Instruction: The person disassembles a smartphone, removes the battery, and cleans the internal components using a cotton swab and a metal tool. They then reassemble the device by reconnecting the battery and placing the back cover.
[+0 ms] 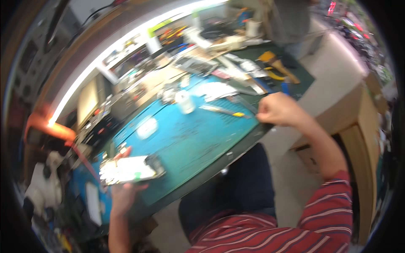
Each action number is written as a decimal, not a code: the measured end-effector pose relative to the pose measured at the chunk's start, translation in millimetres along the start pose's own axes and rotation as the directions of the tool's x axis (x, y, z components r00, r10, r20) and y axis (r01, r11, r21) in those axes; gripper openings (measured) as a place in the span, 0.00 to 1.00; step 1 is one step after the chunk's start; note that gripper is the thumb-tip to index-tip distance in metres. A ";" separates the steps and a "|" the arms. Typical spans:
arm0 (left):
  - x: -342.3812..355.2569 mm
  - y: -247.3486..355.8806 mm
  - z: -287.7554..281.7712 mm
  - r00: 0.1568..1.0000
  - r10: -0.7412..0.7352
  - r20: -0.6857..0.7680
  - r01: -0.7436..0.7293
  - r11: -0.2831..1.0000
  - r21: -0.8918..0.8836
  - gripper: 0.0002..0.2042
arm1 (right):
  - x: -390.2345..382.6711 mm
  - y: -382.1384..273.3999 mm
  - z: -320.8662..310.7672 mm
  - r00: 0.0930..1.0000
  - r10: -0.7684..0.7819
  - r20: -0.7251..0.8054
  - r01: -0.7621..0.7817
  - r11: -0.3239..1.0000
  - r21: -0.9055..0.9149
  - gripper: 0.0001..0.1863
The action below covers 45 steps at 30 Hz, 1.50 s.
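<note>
In my left hand (124, 197) is a flat, phone-sized rectangular device (130, 169), held over the left part of the blue work mat (185, 147). Its upper face is washed out by glare, with a small green spot and a dark right end. The thumb lies along the near edge and fingertips show at the far edge. My right hand (277, 110) is closed in a fist at the mat's right edge; whatever it may hold is hidden. Left of that fist lies a yellow-and-grey cutter-like tool (223, 111). A white bottle (184, 102) stands farther back, with a round whitish item (147, 127) nearer.
Blurred tools and parts crowd the back of the bench, including a wooden-handled brush (278, 66) on a dark green mat (306, 78). An orange lamp arm (52, 128) rises at left. A cardboard box (356, 126) stands by my right arm. A person (291, 21) is at the back right.
</note>
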<state>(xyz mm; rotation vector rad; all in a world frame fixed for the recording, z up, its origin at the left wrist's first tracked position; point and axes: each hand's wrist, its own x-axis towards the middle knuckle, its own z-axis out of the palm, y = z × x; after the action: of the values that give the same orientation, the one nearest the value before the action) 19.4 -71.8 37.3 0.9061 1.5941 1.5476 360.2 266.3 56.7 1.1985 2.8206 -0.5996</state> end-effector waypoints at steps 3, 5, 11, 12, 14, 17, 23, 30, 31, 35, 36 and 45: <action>1.5 -9.5 -2.6 0.984 -0.053 0.170 0.092 0.968 -0.233 0.57 | -17.5 -6.4 -14.9 0.997 0.078 -0.019 -0.076 0.993 0.096 0.09; -6.5 -5.7 -8.5 0.970 -0.110 0.218 0.163 0.957 -0.240 0.55 | -30.9 -14.9 -22.5 0.988 0.141 0.057 -0.152 0.937 0.314 0.07; 0.9 -3.0 7.6 0.980 -0.126 0.154 0.172 0.927 -0.333 0.52 | -68.0 -8.1 -21.1 0.984 0.161 0.073 -0.165 0.686 0.709 0.14; 2.4 -2.5 11.0 0.981 -0.122 0.149 0.168 0.921 -0.351 0.51 | -67.6 -12.4 -17.0 0.990 0.138 0.015 -0.104 0.658 0.745 0.13; 6.9 -2.5 15.1 0.984 -0.126 0.128 0.164 0.921 -0.354 0.49 | -64.1 -35.8 -12.1 0.989 0.106 -0.101 0.018 0.598 0.801 0.12; 13.6 -2.0 22.8 0.988 -0.126 0.091 0.148 0.939 -0.310 0.46 | -50.0 -64.4 -5.8 0.994 0.007 -0.108 0.086 0.549 0.831 0.09; 22.7 -10.2 21.6 0.994 -0.003 0.108 0.024 0.980 -0.198 0.45 | -10.2 -140.3 44.5 0.903 -0.274 -0.332 0.388 0.184 0.903 0.08; 25.4 -11.6 17.8 0.987 0.006 0.159 0.006 0.997 -0.076 0.45 | 12.0 -175.5 89.1 0.741 -0.377 -0.556 0.669 0.341 0.660 0.07; 26.1 -13.2 16.4 0.985 0.015 0.172 -0.003 0.998 -0.069 0.46 | 12.1 -176.2 92.5 0.748 -0.369 -0.552 0.663 0.355 0.660 0.07; 26.3 -12.9 15.1 0.981 0.008 0.193 0.006 0.998 -0.068 0.47 | 14.1 -178.7 101.1 0.771 -0.338 -0.540 0.636 0.359 0.683 0.08; 26.5 -12.4 15.7 0.981 0.004 0.193 0.013 0.997 -0.082 0.47 | 14.6 -179.2 102.2 0.775 -0.332 -0.538 0.631 0.358 0.688 0.08; 30.2 -15.0 18.5 0.982 0.038 0.187 -0.013 0.991 -0.133 0.54 | 13.6 -185.4 108.9 0.794 -0.374 -0.480 0.603 0.381 0.701 0.08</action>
<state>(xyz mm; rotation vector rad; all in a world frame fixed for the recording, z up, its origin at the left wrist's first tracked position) 20.8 -36.9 21.3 0.9730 1.3358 1.5164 207.2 120.0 16.6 0.3059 3.1289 -2.1964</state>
